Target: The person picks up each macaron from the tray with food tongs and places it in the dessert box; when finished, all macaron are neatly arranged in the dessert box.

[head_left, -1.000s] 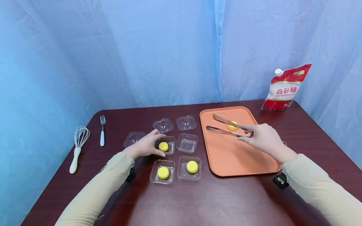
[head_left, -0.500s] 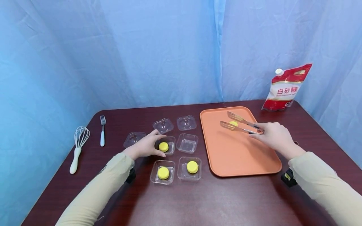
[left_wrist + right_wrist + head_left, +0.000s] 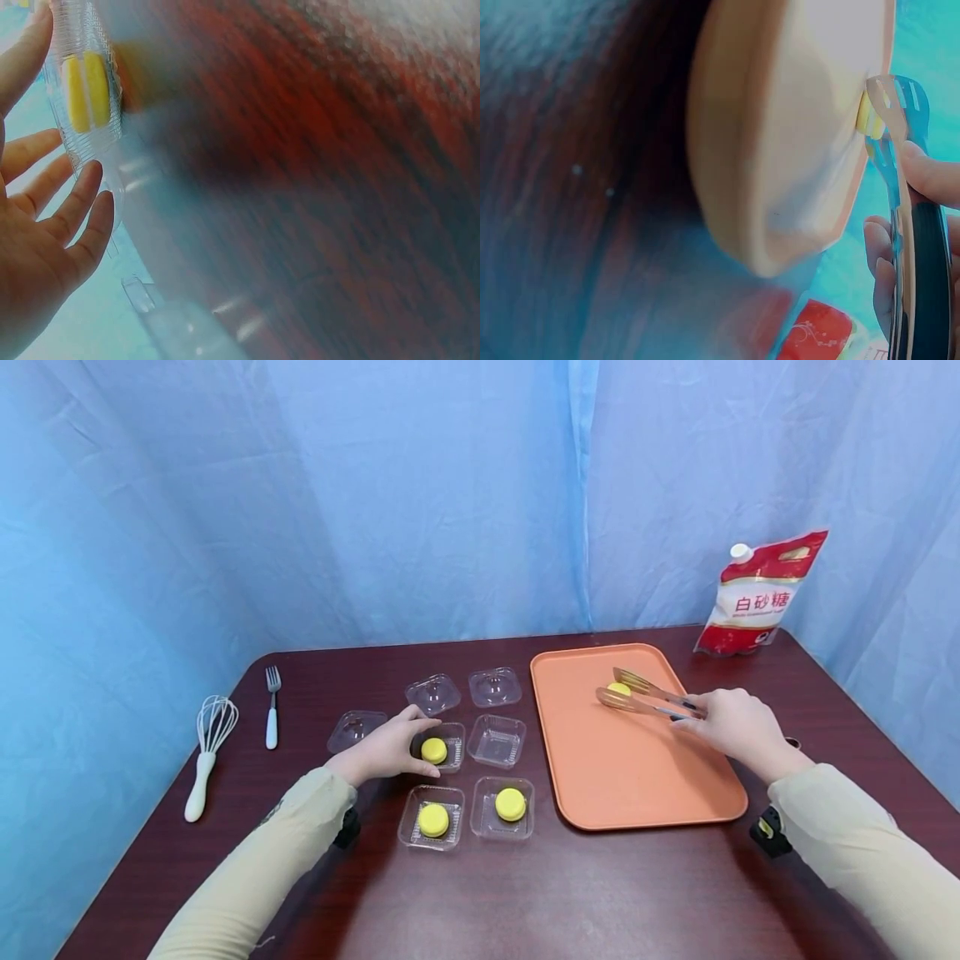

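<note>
My left hand (image 3: 384, 748) holds a clear plastic box (image 3: 454, 753) by its sides, thumb at the near side and fingers at the far side. A yellow macaron (image 3: 433, 750) lies in that box; the left wrist view shows its pale filling (image 3: 86, 92). Over the orange tray (image 3: 630, 777), my right hand (image 3: 738, 723) grips metal food tongs (image 3: 639, 704) with dark handle pads (image 3: 930, 277). Another yellow macaron (image 3: 619, 688) sits on the tray between the tongs' slotted tips, partly hidden by them.
Two more boxes (image 3: 402, 837) (image 3: 527, 823) nearer the front hold one yellow macaron each. One box (image 3: 497, 742) has nothing in it. Domed lids (image 3: 432, 693) lie behind. A whisk (image 3: 204, 760) and fork (image 3: 272, 710) lie left; a sugar pouch (image 3: 757, 597) stands back right.
My right hand has moved right with the tongs, lowering their tips around the macaron on the tray, and the tongs' arms have drawn closer together. The left hand stays put.
</note>
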{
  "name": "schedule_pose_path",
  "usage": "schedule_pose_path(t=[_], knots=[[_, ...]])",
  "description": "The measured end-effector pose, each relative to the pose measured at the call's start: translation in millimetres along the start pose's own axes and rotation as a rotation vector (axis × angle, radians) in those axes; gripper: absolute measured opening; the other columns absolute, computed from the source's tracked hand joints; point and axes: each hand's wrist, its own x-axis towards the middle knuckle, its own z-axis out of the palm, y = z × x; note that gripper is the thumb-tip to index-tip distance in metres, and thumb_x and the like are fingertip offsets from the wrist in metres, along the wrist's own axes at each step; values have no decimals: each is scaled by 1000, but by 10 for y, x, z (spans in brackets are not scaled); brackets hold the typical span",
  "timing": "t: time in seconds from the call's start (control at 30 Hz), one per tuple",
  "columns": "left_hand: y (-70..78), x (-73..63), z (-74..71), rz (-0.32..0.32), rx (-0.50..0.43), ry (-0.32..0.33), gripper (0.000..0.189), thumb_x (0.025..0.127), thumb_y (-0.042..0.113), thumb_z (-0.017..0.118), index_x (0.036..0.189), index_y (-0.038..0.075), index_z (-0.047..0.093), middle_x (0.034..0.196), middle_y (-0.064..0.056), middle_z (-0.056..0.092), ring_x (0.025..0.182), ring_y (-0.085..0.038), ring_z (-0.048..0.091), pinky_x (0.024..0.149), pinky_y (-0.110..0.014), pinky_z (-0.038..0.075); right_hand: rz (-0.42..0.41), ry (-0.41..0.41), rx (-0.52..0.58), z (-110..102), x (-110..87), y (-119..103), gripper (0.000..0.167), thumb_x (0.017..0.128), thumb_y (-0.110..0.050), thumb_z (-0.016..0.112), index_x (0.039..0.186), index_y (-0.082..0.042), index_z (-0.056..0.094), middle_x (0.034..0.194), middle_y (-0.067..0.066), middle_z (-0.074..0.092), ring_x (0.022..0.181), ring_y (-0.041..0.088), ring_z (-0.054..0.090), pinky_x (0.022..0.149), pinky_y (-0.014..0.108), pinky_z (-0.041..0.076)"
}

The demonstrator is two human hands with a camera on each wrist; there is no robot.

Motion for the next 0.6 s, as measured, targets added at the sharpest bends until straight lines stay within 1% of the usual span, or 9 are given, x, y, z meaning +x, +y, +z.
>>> schedule_pose_path(t=[0.13, 0.2, 0.37, 0.6], knots=[[-5, 4, 0, 0, 10, 0, 80, 75, 38, 79, 140, 7, 46, 118, -9, 46, 99, -20, 52, 88, -37, 47, 26, -20, 19, 3, -8, 11, 56, 82, -32, 71, 120, 8, 60, 60, 4, 62, 52, 17, 47, 45, 31, 39], [-8, 5, -1, 0, 16, 1, 80, 74, 39, 79, 140, 8, 46, 119, -9, 47, 100, -20, 52, 89, -38, 48, 42, -29, 33, 9, -12, 12, 55, 82, -31, 71, 119, 8, 60, 55, 1, 59, 52, 17, 45, 45, 30, 38], [-1, -8, -12, 4, 26, 4, 80, 74, 39, 79, 140, 8, 46, 121, -10, 47, 102, -21, 53, 91, -39, 48, 63, -42, 51, 16, -16, 14, 53, 82, -30, 71, 117, 9, 61, 51, 2, 57, 50, 17, 44, 46, 29, 36], [11, -27, -26, 15, 25, 10, 79, 76, 39, 77, 140, 6, 45, 126, -13, 48, 109, -24, 54, 95, -43, 47, 50, -41, 49, 22, -18, 4, 54, 83, -29, 70, 119, 9, 60, 50, 2, 56, 49, 16, 43, 45, 29, 37]])
